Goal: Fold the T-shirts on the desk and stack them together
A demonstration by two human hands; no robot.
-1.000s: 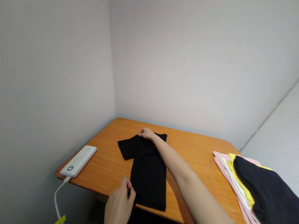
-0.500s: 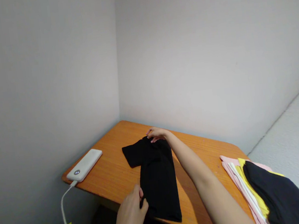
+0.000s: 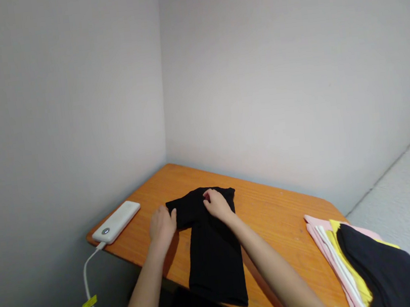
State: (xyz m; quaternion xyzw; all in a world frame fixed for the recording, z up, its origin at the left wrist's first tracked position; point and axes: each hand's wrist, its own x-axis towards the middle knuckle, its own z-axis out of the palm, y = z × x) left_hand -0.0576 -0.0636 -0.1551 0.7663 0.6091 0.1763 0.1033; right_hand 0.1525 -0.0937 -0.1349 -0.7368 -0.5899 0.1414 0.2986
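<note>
A black t-shirt [image 3: 213, 252], folded lengthwise, lies on the orange wooden table [image 3: 273, 220], its hem hanging over the near edge. My left hand [image 3: 162, 227] rests at the tip of the shirt's left sleeve, fingers curled on the cloth edge. My right hand [image 3: 217, 204] presses down near the collar, fingers bent on the fabric.
A white power bank [image 3: 116, 221] lies at the table's left corner with a white cable [image 3: 88, 282] trailing down, a yellow tag on it. A stack of folded clothes [image 3: 356, 264] in pink, white, yellow and black sits at the right. Grey walls close in behind.
My left hand has left the shirt's lower edge and moved up to the left sleeve. My right hand has drawn back slightly onto the collar area.
</note>
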